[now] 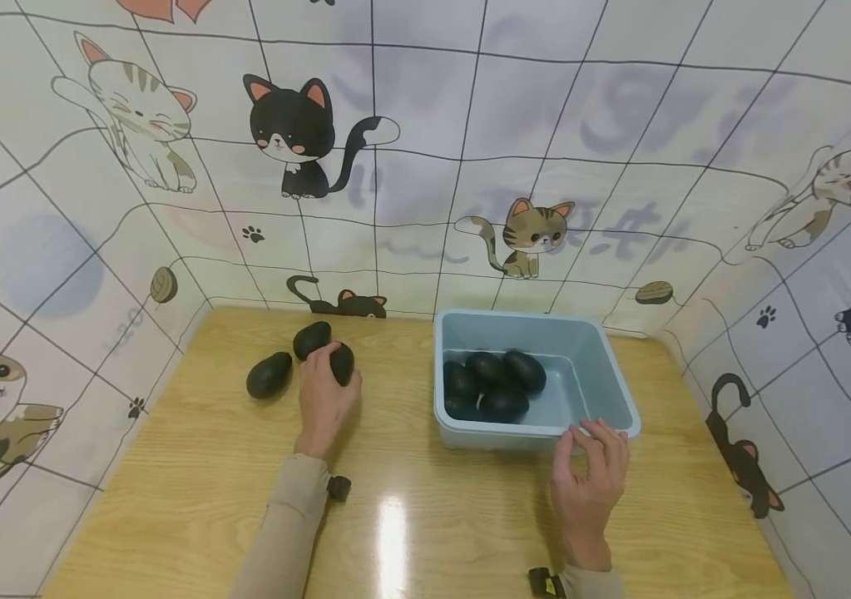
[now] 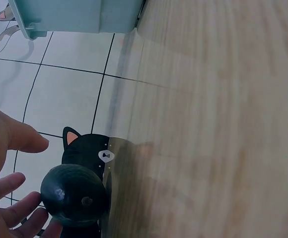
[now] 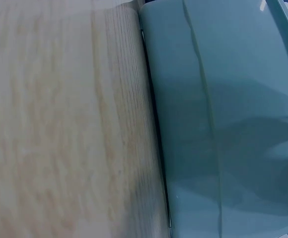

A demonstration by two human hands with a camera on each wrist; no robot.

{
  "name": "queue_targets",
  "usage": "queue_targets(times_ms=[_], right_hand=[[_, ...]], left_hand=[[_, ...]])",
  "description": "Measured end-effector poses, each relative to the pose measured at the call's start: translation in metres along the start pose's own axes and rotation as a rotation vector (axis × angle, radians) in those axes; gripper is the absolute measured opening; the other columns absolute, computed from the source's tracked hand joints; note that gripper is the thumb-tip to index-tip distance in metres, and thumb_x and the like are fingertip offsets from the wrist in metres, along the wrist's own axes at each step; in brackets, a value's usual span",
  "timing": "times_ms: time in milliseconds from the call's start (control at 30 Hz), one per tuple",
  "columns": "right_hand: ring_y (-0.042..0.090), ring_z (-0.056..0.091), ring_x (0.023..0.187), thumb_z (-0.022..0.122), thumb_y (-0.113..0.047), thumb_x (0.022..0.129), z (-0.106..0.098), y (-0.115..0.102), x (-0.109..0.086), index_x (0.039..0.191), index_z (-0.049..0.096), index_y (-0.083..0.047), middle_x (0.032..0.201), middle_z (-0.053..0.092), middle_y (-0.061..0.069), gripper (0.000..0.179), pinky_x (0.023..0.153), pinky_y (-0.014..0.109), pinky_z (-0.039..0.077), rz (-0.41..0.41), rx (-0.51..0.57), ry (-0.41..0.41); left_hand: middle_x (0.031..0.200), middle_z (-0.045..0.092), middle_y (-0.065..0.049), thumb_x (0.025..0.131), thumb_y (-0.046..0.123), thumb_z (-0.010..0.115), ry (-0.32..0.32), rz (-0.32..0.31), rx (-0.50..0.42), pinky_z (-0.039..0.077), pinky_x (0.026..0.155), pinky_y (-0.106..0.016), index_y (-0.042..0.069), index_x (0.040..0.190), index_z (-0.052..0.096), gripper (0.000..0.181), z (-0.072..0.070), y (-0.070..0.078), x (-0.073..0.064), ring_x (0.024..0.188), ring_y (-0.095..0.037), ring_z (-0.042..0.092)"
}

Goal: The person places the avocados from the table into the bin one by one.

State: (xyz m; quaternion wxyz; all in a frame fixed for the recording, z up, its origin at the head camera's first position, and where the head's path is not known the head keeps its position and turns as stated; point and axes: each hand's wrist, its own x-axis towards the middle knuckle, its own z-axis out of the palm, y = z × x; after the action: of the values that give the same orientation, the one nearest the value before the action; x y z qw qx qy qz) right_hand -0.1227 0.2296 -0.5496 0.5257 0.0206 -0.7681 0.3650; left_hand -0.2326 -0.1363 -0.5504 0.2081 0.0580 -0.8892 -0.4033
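My left hand (image 1: 324, 401) is at a dark green avocado (image 1: 343, 363) on the wooden table. In the left wrist view its fingers (image 2: 22, 210) lie beside that avocado (image 2: 74, 196), while the thumb (image 2: 27, 139) stands apart from it. Two more avocados, one behind (image 1: 312, 340) and one to the left (image 1: 269, 376), lie close by. On the right stands a light blue plastic tub (image 1: 496, 433) with several avocados (image 1: 506, 403) grouped in its left half. My right hand (image 1: 591, 482) holds the tub's near rim toward its right corner, thumb in front and fingertips over the edge.
White tiled-pattern sheeting with cartoon cats (image 1: 290, 137) rises behind the table (image 1: 395, 366) and along both sides. The tub's back stands close to that wall. In the right wrist view the tub's outer wall (image 3: 193, 124) meets the tabletop (image 3: 59, 124).
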Motion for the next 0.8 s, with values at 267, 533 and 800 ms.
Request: queue_targets(times_ms=[267, 533, 800], right_hand=[[0.05, 0.063, 0.114, 0.072, 0.001, 0.089, 0.001, 0.001, 0.0, 0.093, 0.075, 0.009, 0.106, 0.072, 0.028, 0.01, 0.12, 0.071, 0.033, -0.021, 0.01, 0.026], [0.053, 0.062, 0.112, 0.071, 0.001, 0.089, 0.001, -0.001, 0.0, 0.093, 0.075, 0.01, 0.105, 0.071, 0.029, 0.01, 0.12, 0.073, 0.033, -0.02, 0.015, 0.027], [0.043, 0.063, 0.119, 0.071, 0.0, 0.09, 0.0, -0.002, 0.0, 0.094, 0.075, 0.01, 0.107, 0.072, 0.028, 0.011, 0.121, 0.072, 0.033, -0.009, 0.005, 0.009]], left_hand=[[0.143, 0.057, -0.025, 0.09, 0.017, 0.078, -0.003, -0.017, 0.011, 0.05, 0.104, -0.064, 0.004, 0.14, 0.06, 0.055, 0.001, -0.007, 0.004, 0.131, -0.047, 0.053], [0.145, 0.054, -0.026, 0.091, 0.022, 0.077, -0.027, -0.051, 0.01, 0.048, 0.107, -0.066, 0.004, 0.144, 0.058, 0.059, 0.001, -0.011, 0.006, 0.134, -0.048, 0.052], [0.154, 0.048, -0.026, 0.095, 0.031, 0.076, -0.115, -0.095, 0.034, 0.046, 0.109, -0.068, 0.006, 0.155, 0.05, 0.07, 0.003, -0.013, 0.006, 0.139, -0.051, 0.049]])
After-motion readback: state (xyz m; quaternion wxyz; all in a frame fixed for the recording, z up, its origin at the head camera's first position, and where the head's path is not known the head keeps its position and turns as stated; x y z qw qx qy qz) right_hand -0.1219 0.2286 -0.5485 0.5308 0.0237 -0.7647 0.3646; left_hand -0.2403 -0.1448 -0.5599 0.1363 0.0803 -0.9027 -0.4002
